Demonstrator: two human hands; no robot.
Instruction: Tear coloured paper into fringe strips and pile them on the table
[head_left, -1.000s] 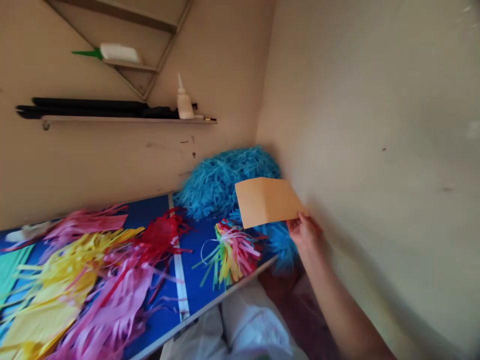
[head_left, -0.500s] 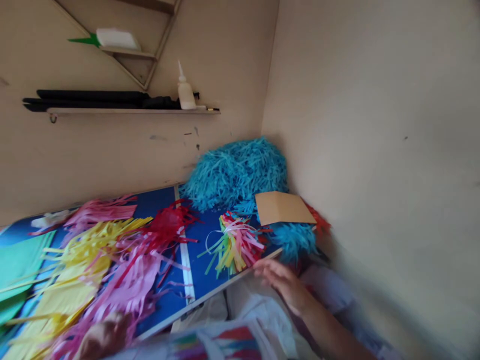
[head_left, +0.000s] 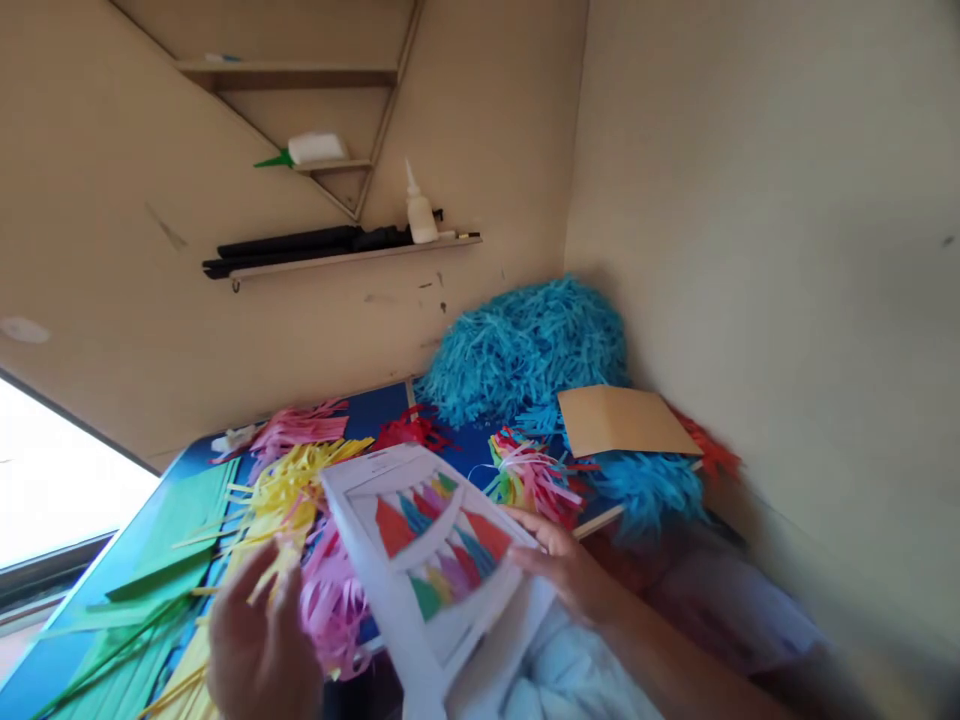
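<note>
My right hand (head_left: 559, 565) grips the right edge of a white booklet or packet (head_left: 352, 500) printed with a picture of colourful pennant bunting, which is tilted up over the table's front edge. My left hand (head_left: 262, 630) is raised to the left of it, blurred, with fingers apart and nothing in them. Near this hand lie yellow fringed paper (head_left: 311, 475) and pink-purple fringed paper (head_left: 334, 600). Behind the packet are red fringed paper (head_left: 412, 428) and a multicoloured tassel bundle (head_left: 529, 470) tied with a pale ribbon.
Green paper sheets (head_left: 176, 545) lie on the blue table (head_left: 379, 400) at the left. A large heap of blue paper fringe (head_left: 532, 345) fills the back corner. Brown card (head_left: 630, 420) rests on more blue fringe (head_left: 652, 485). A wall shelf holds a glue bottle (head_left: 421, 215).
My right hand, which was open at the table edge, now grips the printed packet. The packet has come up into view, and my left hand has lifted away. The view has swung left.
</note>
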